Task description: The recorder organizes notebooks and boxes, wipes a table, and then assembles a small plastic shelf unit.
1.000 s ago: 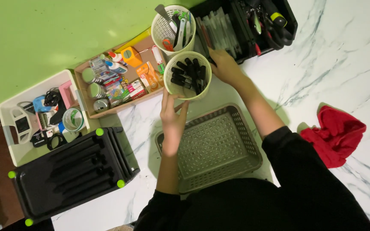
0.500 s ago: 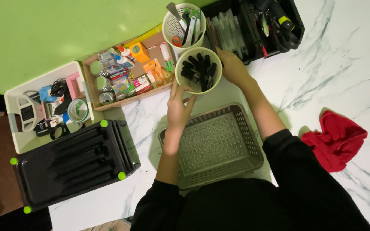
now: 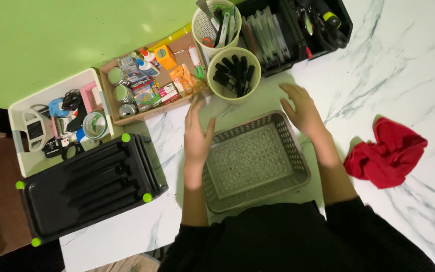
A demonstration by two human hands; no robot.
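Both open hands [image 3: 197, 133] [image 3: 303, 108] beside cup of black markers [image 3: 234, 74], above grey basket [image 3: 256, 161]

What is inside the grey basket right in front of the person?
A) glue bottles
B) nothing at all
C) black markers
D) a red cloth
B: the grey basket shows only its bare mesh bottom. The black markers stand in the round cup behind it, the red cloth lies on the marble table to the right, and both the left hand and the right hand are empty.
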